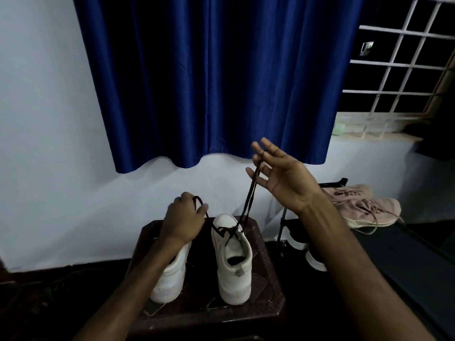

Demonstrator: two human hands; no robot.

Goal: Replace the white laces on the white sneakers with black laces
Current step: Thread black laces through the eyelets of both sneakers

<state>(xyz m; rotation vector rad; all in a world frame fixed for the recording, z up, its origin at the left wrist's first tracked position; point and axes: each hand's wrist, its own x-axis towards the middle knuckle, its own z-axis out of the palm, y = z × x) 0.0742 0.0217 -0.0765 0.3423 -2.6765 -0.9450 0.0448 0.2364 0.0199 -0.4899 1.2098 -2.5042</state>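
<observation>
The black lace [248, 200] was threaded through the lower eyelets of the right-hand white sneaker [234, 264], crossing over the tongue, and its two free ends ran up and away from the shoe in a V. The longer end rose steeply, up and a little right, to the right hand [280, 178], held high above the shoe. There it looked caught between two fingers while the others stood spread and nearly straight, a light hold rather than a fist. The shorter end slanted up and left to the left hand [183, 217], which sat low and close to the shoe, its fingers curled tight round the lace. So the left hand was the nearer to the eyelets, and I judged the next threading would fall to it, with the right keeping tension.

The sneaker stood with its toe pointing away from the person and its heel towards them. Just beside it the left-hand white sneaker [170, 279] stood parallel, its front hidden by the left forearm, so I could not tell how it was laced. Both rested on a dark patterned stool [268, 281]. Nothing crossed either run of lace.

Off to the right lay pink sneakers [364, 205], with dark white-soled shoes [312, 259] below them. Behind hung a blue curtain [216, 82] beside a white window grille [406, 70].
</observation>
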